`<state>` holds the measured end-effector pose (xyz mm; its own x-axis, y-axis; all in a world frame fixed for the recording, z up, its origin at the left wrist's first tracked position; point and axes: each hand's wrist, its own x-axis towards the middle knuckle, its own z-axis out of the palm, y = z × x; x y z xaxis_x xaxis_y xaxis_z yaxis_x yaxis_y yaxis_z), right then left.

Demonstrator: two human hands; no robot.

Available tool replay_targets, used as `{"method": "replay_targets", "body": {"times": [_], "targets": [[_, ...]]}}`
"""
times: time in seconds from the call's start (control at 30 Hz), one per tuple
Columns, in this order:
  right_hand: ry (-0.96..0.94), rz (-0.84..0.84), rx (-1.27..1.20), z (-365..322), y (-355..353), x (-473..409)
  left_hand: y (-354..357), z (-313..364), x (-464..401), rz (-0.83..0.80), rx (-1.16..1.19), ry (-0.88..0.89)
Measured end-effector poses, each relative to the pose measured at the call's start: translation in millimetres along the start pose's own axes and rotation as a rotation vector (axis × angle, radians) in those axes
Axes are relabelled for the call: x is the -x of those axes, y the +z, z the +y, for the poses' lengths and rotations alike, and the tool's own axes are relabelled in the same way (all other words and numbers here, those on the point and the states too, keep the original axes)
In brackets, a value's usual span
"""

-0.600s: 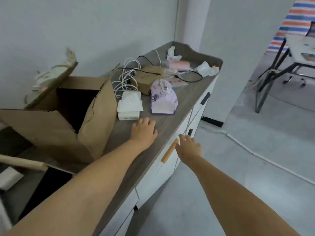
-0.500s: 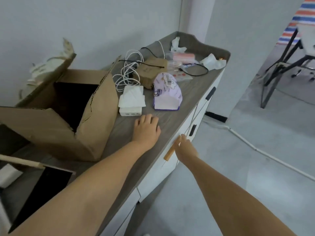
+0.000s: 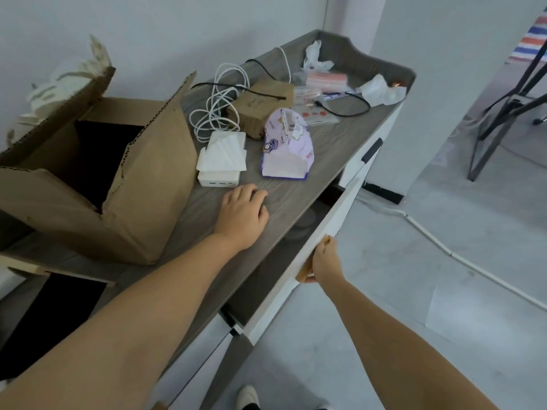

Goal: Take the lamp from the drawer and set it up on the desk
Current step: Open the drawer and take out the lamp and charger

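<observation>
The right hand [image 3: 325, 261] is curled tight around the wooden handle [image 3: 305, 272] of the drawer [image 3: 296, 261], low in the middle of the frame. The drawer is partly open. It is dark inside, so I cannot tell where the lamp is. The left hand [image 3: 244, 216] lies flat on the table [image 3: 325, 149], fingers loosely spread, near a white charger [image 3: 220, 176].

The drawer [image 3: 284, 261] interior is dark; its contents cannot be identified. The right hand [image 3: 325, 261] covers most of the wooden handle [image 3: 303, 275].
</observation>
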<state>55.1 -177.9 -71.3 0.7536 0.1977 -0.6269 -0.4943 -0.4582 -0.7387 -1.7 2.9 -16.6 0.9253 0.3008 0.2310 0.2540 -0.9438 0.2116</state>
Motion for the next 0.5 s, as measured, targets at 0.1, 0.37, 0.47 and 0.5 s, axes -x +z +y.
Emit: {"method": "replay_targets", "body": {"times": [0.1, 0.37, 0.47, 0.5], "targets": [[-0.008, 0.042, 0.029, 22, -33, 7, -1, 1, 0, -0.002, 0.003, -0.011], [-0.018, 0.087, 0.025, 67, -82, 18, -3, 3, 1, -0.028, -0.009, -0.019], [-0.055, 0.075, -0.005, 73, -82, 21, -3, 3, 2, -0.028, -0.001, -0.023], [-0.064, 0.08, -0.006, 75, -81, 21, -3, 2, 2, -0.027, 0.0, -0.021]]}}
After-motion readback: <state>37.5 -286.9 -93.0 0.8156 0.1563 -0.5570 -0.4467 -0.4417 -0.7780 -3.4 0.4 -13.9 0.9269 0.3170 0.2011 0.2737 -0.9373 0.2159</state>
